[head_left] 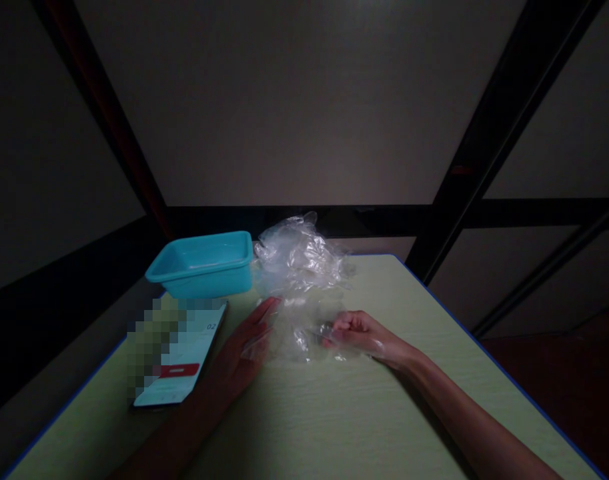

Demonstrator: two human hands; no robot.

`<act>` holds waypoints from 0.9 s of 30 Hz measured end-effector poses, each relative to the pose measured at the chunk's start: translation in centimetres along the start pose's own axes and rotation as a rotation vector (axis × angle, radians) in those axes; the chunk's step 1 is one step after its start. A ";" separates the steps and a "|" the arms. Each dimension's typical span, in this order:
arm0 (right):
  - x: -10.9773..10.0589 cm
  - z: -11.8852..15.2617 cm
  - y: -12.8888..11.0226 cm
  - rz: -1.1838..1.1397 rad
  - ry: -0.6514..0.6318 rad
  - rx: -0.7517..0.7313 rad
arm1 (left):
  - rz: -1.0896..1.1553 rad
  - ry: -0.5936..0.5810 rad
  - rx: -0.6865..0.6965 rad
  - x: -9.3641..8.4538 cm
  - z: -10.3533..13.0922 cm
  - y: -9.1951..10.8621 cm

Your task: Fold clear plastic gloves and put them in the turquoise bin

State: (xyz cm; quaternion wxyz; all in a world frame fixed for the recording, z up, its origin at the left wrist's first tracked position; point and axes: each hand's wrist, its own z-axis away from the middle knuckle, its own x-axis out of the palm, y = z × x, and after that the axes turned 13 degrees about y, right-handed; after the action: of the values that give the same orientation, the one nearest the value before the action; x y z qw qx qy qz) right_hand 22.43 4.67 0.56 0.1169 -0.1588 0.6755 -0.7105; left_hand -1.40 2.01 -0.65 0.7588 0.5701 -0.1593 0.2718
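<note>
A thin clear plastic bag lies spread between my two hands above the light green table. My right hand has its fingers curled and pinches the bag's right part. At the bag's left side is my left hand, its fingers closed together around the plastic edge. Just behind the bag sits a crumpled heap of clear plastic bags.
At the back left of the table stands a turquoise basket. A phone or tablet with a lit screen lies left of my left hand. Dark-framed wall panels rise behind the table.
</note>
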 end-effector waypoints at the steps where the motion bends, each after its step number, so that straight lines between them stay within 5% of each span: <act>1: 0.0 0.1 -0.1 -0.024 -0.002 0.019 | 0.002 -0.007 -0.002 0.0 0.0 0.0; 6: 0.0 0.3 -0.3 -0.337 0.016 0.202 | 0.017 -0.067 0.002 0.2 0.1 0.0; 12: 0.7 0.6 -0.3 -0.583 -0.116 0.264 | 0.132 -0.028 0.004 1.0 0.4 0.2; 17: 1.0 0.6 0.1 -0.451 -0.177 0.036 | 0.260 0.034 -0.082 1.2 0.0 0.6; 24: 1.9 0.2 1.3 0.077 0.066 -0.167 | 0.151 -0.015 -0.025 0.8 -0.3 0.3; 27: 2.4 0.2 1.4 0.171 0.073 -0.209 | 0.084 -0.059 -0.012 0.1 -0.5 0.0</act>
State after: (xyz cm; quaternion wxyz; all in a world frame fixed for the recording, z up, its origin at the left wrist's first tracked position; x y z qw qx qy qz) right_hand 20.18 3.48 -0.63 0.1351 -0.0860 0.7608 -0.6290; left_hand -1.32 2.57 -0.74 0.7450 0.5662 -0.2070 0.2854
